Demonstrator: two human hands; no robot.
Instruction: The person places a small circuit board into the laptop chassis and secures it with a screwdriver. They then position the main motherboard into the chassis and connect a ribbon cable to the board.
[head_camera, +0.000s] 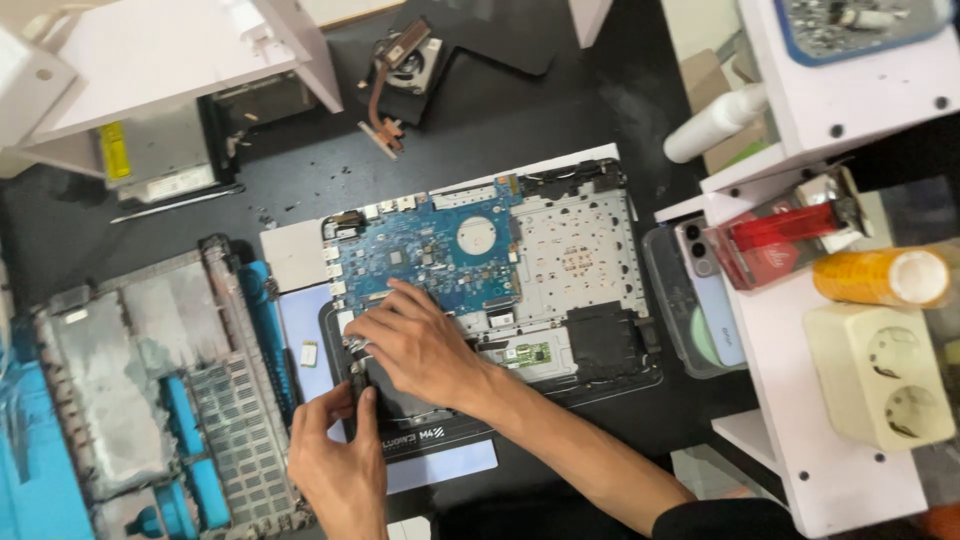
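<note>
My left hand (335, 465) braces the opened laptop chassis (600, 290) at its near edge; my right hand (415, 345), fingers spread flat, presses beside the blue motherboard (430, 250), apparently steadying something hidden beneath.

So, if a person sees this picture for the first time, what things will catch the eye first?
First the opened laptop base in the middle of the dark table, with its blue circuit board bare. The right hand rests on the board's lower edge, and the left hand grips the base's near corner. To the left lies a removed grey and blue laptop cover, and on the white shelf to the right an orange cylinder.
</note>
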